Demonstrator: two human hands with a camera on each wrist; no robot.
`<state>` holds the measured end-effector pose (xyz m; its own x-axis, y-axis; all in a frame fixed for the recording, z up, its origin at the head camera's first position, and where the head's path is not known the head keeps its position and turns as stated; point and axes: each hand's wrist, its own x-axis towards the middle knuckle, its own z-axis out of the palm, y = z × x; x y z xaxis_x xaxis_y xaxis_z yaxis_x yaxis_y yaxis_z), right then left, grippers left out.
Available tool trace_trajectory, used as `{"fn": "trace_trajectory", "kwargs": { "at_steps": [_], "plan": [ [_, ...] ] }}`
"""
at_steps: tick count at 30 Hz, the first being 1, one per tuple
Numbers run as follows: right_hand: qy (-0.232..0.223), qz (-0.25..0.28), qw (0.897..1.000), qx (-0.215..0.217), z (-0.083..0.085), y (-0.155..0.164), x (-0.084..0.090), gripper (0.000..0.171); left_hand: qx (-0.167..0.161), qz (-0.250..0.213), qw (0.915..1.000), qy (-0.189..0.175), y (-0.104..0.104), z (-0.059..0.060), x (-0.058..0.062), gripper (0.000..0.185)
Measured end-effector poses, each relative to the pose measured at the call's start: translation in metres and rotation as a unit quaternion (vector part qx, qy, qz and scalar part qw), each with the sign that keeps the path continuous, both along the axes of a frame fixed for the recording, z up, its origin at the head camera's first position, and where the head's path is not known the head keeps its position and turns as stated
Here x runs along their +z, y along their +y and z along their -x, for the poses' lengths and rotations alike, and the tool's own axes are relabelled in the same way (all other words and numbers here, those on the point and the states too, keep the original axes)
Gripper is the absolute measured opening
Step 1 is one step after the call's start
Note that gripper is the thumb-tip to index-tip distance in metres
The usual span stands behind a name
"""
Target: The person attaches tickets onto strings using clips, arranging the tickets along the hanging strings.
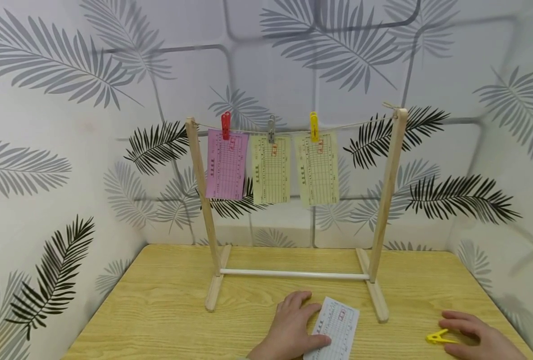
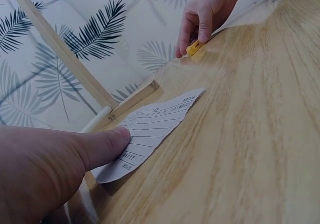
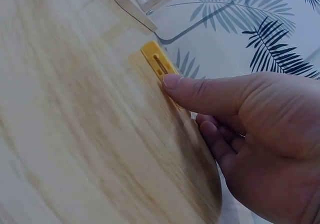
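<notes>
A white printed slip [image 1: 335,327] lies flat on the wooden table [image 1: 167,310] in front of the rack. My left hand [image 1: 316,324] rests beside it with straight fingers, the thumb [image 2: 112,138] pressing the slip's [image 2: 150,126] near edge. A yellow clothespin [image 1: 437,337] lies on the table at the right. My right hand [image 1: 459,327] pinches its end; in the right wrist view the thumb [image 3: 175,83] sits on the clothespin [image 3: 156,60] with the other fingers curled below. The left wrist view shows that hand [image 2: 197,32] over the clothespin [image 2: 193,47].
A wooden drying rack [image 1: 385,200] with a string stands mid-table. On the string hang a pink slip [image 1: 226,165] under a red peg [image 1: 225,125], a yellow slip [image 1: 271,170] under a grey peg [image 1: 272,129], and another yellow slip [image 1: 318,170] under a yellow peg [image 1: 314,126]. Leaf-patterned walls enclose the table.
</notes>
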<state>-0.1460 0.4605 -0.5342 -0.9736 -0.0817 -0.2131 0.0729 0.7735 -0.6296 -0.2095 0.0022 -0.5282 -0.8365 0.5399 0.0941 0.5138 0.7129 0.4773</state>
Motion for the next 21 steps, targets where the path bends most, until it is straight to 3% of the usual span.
{"fn": "trace_trajectory", "kwargs": {
  "at_steps": [11, 21],
  "plan": [
    [0.007, -0.006, 1.0, 0.014, -0.0027, -0.001, 0.0066, 0.054, -0.002, 0.001, 0.9996, 0.028, 0.0, 0.0027, -0.0043, 0.064],
    [0.0, 0.017, 1.0, -0.009, -0.0033, -0.006, 0.008, 0.054, -0.006, -0.003, 1.0, 0.004, -0.0007, 0.0064, -0.005, 0.056]
  ]
}}
